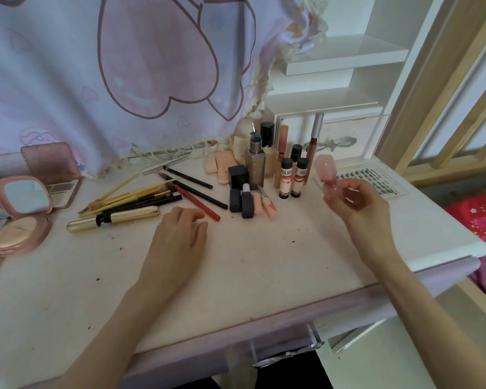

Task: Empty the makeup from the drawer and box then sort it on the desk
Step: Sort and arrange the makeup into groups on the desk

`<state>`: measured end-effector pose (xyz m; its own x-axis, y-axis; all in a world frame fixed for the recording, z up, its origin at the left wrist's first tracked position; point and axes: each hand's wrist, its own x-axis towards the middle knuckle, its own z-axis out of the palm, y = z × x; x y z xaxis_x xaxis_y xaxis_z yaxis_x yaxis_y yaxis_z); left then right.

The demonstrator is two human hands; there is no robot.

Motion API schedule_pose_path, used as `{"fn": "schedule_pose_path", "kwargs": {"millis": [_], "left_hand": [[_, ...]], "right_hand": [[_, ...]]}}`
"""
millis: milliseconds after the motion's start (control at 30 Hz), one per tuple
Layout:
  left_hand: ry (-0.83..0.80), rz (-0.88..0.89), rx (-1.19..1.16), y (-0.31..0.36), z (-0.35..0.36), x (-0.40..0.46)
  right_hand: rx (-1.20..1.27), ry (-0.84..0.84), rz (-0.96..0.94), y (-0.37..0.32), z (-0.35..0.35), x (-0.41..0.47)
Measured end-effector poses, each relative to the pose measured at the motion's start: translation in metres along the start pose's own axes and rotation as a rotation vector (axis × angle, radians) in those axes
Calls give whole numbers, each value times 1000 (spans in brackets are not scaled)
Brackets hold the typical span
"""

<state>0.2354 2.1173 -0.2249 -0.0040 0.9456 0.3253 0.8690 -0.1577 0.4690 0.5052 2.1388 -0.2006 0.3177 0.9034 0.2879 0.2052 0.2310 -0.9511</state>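
My right hand (pixel 358 203) holds a translucent pink bottle (pixel 326 171) by its lower part, lifted just above the desk (pixel 264 248) at the right. My left hand (pixel 180 234) rests on the desk near the middle, fingers loosely bent, holding nothing. Behind it lie several pencils and brushes (pixel 152 195) and a gold tube (pixel 115 219). Upright bottles and lip tubes (pixel 267 153) stand in a cluster at the back. A false-lash card (pixel 376 181) lies at the right. Pink compacts (pixel 23 214) sit open at the left.
A small drawer (pixel 286 346) below the desk's front edge is pulled slightly out. A white box with a clear lid (pixel 348 130) stands at the back right under white shelves. A printed cloth hangs behind the desk. Red bedding lies beyond the right edge.
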Motion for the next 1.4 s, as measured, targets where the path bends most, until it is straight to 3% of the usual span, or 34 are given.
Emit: {"fn": "schedule_pose_path", "kwargs": {"millis": [133,300,667,967,1200,1400], "left_hand": [[-40,135,156,-7,7,-1],[-42,139,141,-8,6,-2],[-36,140,132,-12,9,-2],[-42,142,136,-11,7,-2],[-73,128,136,-10,5,-3],[-89,130,118,-12,1,-5]], "right_hand": [[-61,-30,38,7,-11,30],[-113,-95,89,10,-12,50],[-568,-356,6,20,-2,72],[-611,-363,-12,22,2,77],[-672,-249,-73,24,-11,65],[-651,-136,-365,-6,-2,15]]}}
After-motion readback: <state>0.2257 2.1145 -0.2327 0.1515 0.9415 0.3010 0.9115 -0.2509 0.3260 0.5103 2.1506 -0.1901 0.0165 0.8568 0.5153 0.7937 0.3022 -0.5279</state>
